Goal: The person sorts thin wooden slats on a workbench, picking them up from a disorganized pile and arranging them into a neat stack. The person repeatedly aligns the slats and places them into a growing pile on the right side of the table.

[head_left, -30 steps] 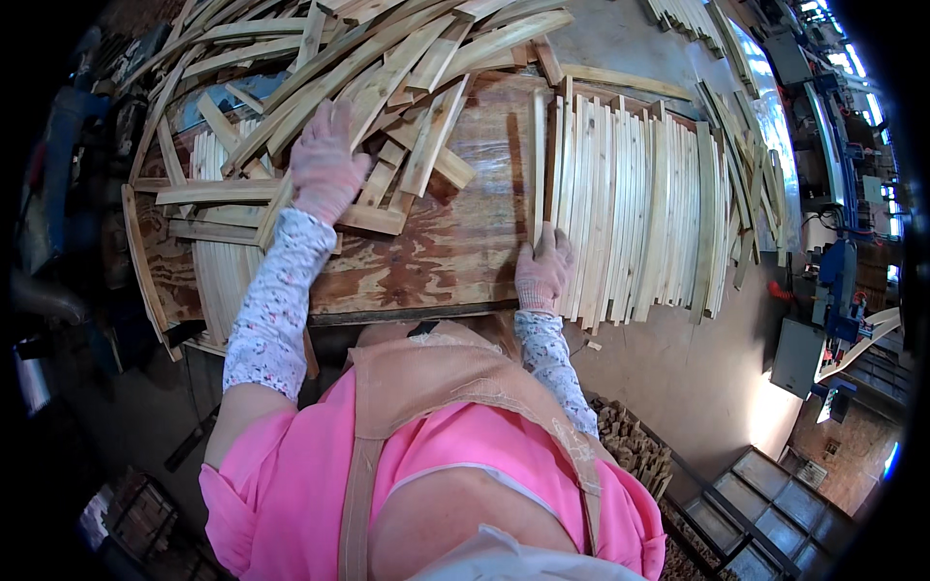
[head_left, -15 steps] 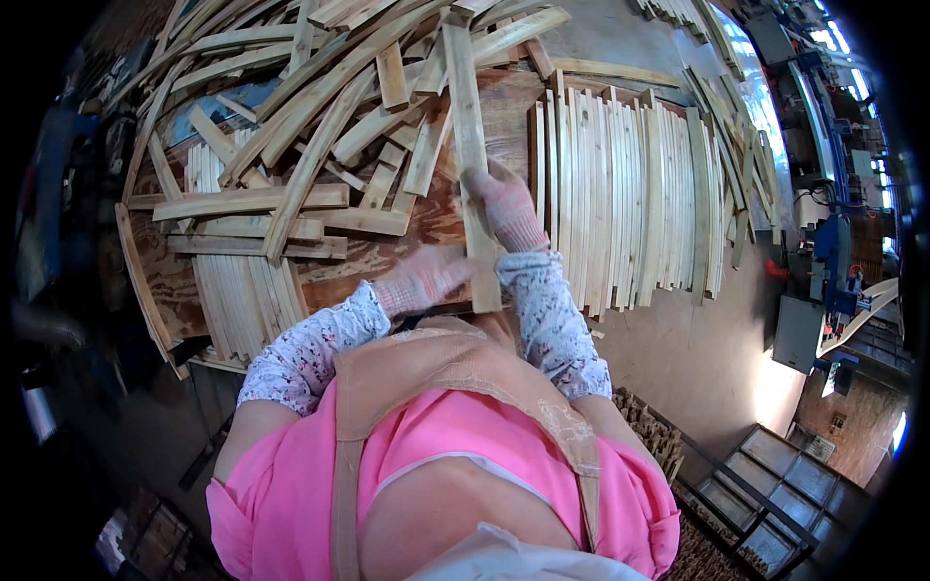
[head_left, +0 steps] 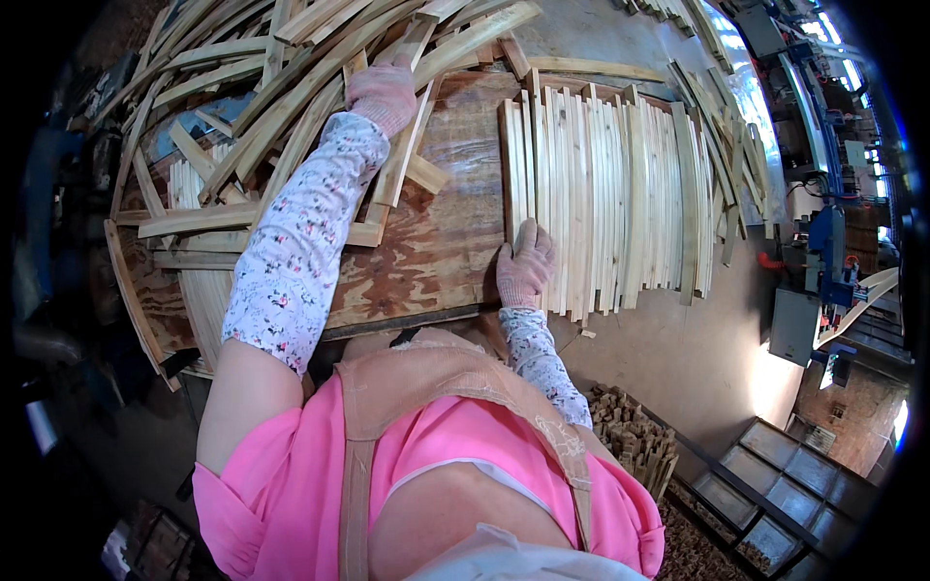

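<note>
My left hand (head_left: 381,99), in a pink knit glove, reaches far into the heap of loose wooden strips (head_left: 334,92) at the back left. Its fingers are bent over a wooden strip (head_left: 417,41), and the glove hides part of the grip. My right hand (head_left: 528,266), gloved alike, lies on the near left end of a row of wooden strips (head_left: 605,194) set side by side. The thumb is apart from the fingers, which rest on the strips. Flowered sleeves cover both forearms.
Both heap and row lie on a stained plywood bench top (head_left: 436,242). More strips (head_left: 203,300) lie flat at the left, beneath crossing pieces. Stacked wood (head_left: 630,436) stands low at my right. Blue and grey machinery (head_left: 823,242) is further right.
The long strip held in front of me has left my hands, and the row's left edge has gained a strip. My left hand has moved up into the heap; my right has come down onto the row.
</note>
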The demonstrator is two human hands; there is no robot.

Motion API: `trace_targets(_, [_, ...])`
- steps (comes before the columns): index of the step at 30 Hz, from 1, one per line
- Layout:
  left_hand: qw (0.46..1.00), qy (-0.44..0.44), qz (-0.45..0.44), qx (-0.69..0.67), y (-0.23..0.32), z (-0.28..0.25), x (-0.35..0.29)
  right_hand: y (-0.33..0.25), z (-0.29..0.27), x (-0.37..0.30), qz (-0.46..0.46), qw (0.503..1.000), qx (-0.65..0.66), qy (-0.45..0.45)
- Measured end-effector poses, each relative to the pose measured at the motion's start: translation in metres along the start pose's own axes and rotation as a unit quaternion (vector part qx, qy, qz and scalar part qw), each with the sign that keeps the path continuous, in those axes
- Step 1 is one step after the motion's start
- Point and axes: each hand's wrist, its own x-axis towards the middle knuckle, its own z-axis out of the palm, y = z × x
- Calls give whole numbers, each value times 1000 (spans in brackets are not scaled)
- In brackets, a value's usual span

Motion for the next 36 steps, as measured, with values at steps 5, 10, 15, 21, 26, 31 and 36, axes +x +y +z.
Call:
trace_targets(5, [861,-19,153,-485,-21,-8,-112,-45,-35,35,67,942,315,-98])
trace_targets(10, [738,-312,161,-577,20,21,-233,-127,-62,106,261,599,656,-378])
trace_targets(15, [893,84,241,-370,-12,54,-204,-101,-87,73,133,769,516,-353])
trace_targets(21, [973,179,139,-43,-59,82,-84,-2,-52,-52,110,928,310,-175])
trace_targets(26, [979,148,134,-35,-57,70,-71,-6,-18,-43,48,997,15,-56])
trace_targets(31, [964,83,140,-211,-68,36,-99,-10,7,-20,-24,999,-15,26])
trace_targets(36, [853,-278,97,-432,-71,16,-128,-12,2,-12,-65,998,-16,-5])
